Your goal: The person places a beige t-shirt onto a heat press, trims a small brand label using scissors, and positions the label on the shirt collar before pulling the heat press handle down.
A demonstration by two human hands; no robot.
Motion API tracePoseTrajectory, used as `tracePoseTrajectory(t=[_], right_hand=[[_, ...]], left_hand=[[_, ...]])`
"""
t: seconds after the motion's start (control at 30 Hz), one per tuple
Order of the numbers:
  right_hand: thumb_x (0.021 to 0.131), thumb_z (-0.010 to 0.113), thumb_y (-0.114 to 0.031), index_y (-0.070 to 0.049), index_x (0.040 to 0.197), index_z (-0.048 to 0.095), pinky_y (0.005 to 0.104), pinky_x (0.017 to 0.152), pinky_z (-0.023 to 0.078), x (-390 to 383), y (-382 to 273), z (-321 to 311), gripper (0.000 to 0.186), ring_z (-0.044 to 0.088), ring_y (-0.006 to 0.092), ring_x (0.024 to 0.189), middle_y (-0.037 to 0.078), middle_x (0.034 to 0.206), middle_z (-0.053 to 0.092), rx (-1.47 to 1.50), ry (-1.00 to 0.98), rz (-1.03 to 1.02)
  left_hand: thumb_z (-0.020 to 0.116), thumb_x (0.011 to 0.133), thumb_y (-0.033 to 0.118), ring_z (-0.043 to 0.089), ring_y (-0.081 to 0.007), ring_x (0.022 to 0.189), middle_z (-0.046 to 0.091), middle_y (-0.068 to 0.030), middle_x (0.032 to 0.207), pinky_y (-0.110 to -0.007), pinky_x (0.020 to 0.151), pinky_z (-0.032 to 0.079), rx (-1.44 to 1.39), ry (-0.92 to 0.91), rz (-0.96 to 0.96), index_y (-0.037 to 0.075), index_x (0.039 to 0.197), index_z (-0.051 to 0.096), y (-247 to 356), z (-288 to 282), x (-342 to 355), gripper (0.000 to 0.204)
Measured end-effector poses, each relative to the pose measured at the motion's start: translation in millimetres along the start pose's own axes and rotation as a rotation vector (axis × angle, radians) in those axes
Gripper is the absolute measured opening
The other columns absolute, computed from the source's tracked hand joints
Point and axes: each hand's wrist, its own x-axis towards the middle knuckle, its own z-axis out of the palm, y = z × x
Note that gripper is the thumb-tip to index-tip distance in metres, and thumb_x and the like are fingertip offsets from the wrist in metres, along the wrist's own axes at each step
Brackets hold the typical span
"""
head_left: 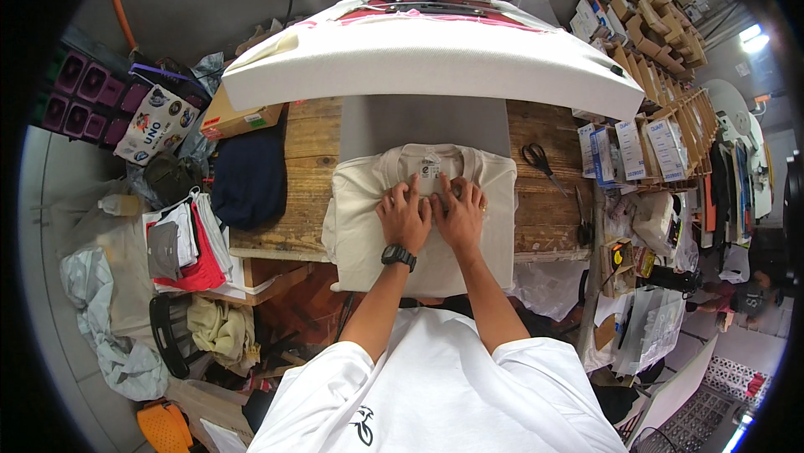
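Note:
A beige T-shirt (356, 227) is laid over the grey lower plate (368, 122) of a heat press, its collar toward the far side and its near part hanging toward me. My left hand (404, 218), with a black watch on the wrist, rests on the shirt just below the collar. Beside it my right hand (459, 212) lies on the same cloth, a ring on one finger. Both hands have their fingers stretched out and touch the fabric around the neck label (430, 170). Neither hand grips anything that I can see.
The press's white-covered upper plate (435, 68) is raised beyond the shirt. Black scissors (540, 160) lie on the wooden table (310, 168) at right. Dark folded cloth (249, 178) sits at left. Cardboard boxes (666, 147) stand at right, a shirt pile (186, 244) at left.

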Motion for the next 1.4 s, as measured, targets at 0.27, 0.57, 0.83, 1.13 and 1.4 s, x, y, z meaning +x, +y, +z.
tracePoseTrajectory(t=[0.27, 0.57, 0.83, 1.13, 1.4], right_hand=[[0.090, 0.065, -0.034, -0.015, 0.135, 0.061, 0.0472, 0.103, 0.034, -0.6, 0.5, 1.2, 0.048, 0.050, 0.0324, 0.116, 0.011, 0.121, 0.056, 0.013, -0.021, 0.008], [0.089, 0.067, -0.031, -0.015, 0.133, 0.063, 0.0469, 0.100, 0.036, 0.9, -0.9, -0.6, 0.047, 0.051, 0.0315, 0.114, 0.011, 0.119, 0.056, 0.011, -0.002, -0.007], [0.090, 0.065, -0.033, -0.015, 0.133, 0.063, 0.0472, 0.103, 0.035, 1.3, -0.1, -0.4, 0.047, 0.050, 0.0327, 0.116, 0.011, 0.120, 0.055, 0.030, -0.006, 0.000], [0.090, 0.065, -0.033, -0.015, 0.132, 0.063, 0.0468, 0.103, 0.035, 4.2, 1.1, 1.8, 0.046, 0.050, 0.0323, 0.116, 0.011, 0.120, 0.056, 0.013, 0.000, -0.010], [0.090, 0.065, -0.033, -0.015, 0.133, 0.063, 0.0462, 0.103, 0.035, 7.9, 2.3, 3.1, 0.046, 0.050, 0.0319, 0.115, 0.011, 0.120, 0.056, 0.021, 0.003, -0.013]], left_hand=[[0.059, 0.092, 0.030, 0.051, -0.0304, 0.109, 0.052, -0.0072, 0.122, -0.049, 0.094, 0.040, 0.010, 0.012, 0.007, 0.018, 0.145, 0.049, -1.3, 2.0, -0.1, 0.055], [0.058, 0.093, 0.031, 0.050, -0.0311, 0.111, 0.052, -0.0080, 0.123, -0.049, 0.095, 0.039, 0.006, -0.014, -0.003, 0.018, 0.145, 0.049, -1.7, 1.6, -0.2, 0.054], [0.058, 0.092, 0.031, 0.050, -0.0306, 0.112, 0.051, -0.0076, 0.123, -0.049, 0.096, 0.039, 0.009, -0.009, 0.002, 0.018, 0.146, 0.048, 0.3, -0.3, 1.9, 0.056], [0.059, 0.091, 0.030, 0.050, -0.0295, 0.110, 0.051, -0.0066, 0.121, -0.049, 0.094, 0.039, 0.008, -0.006, 0.005, 0.018, 0.146, 0.048, -1.5, 2.3, 4.3, 0.057], [0.059, 0.091, 0.030, 0.050, -0.0305, 0.110, 0.051, -0.0065, 0.120, -0.049, 0.094, 0.039, -0.004, 0.015, 0.017, 0.018, 0.146, 0.048, -0.6, 1.1, 8.6, 0.057]])
